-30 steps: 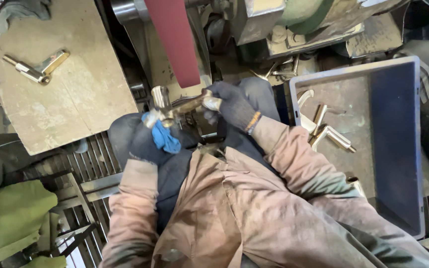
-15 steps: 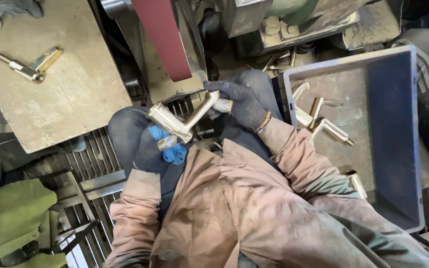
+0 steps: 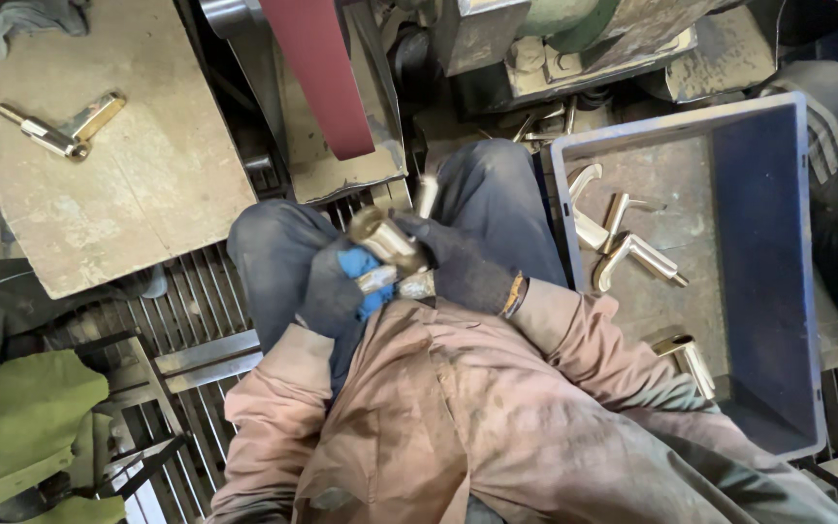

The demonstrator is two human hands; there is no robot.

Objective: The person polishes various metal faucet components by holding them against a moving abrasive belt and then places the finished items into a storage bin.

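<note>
I sit with both gloved hands over my lap, gripping one brass-coloured metal handle piece (image 3: pixel 387 241) between them. My left hand (image 3: pixel 334 291), in a dark glove with blue patches, holds its lower end. My right hand (image 3: pixel 460 264), in a dark glove, closes on the part from the right. The piece sits close to my chest, below the red sanding belt (image 3: pixel 317 73) of the grinding machine.
A blue plastic bin (image 3: pixel 763 262) at my right holds several similar metal handles (image 3: pixel 632 254). One finished handle (image 3: pixel 60 128) lies on the worn board (image 3: pixel 128 204) at the left. A metal floor grate (image 3: pixel 196 320) runs under my legs. A green seat (image 3: pixel 26 417) stands at lower left.
The handle piece has come down and away from the sanding belt toward my chest. Both hands have drawn in close around it.
</note>
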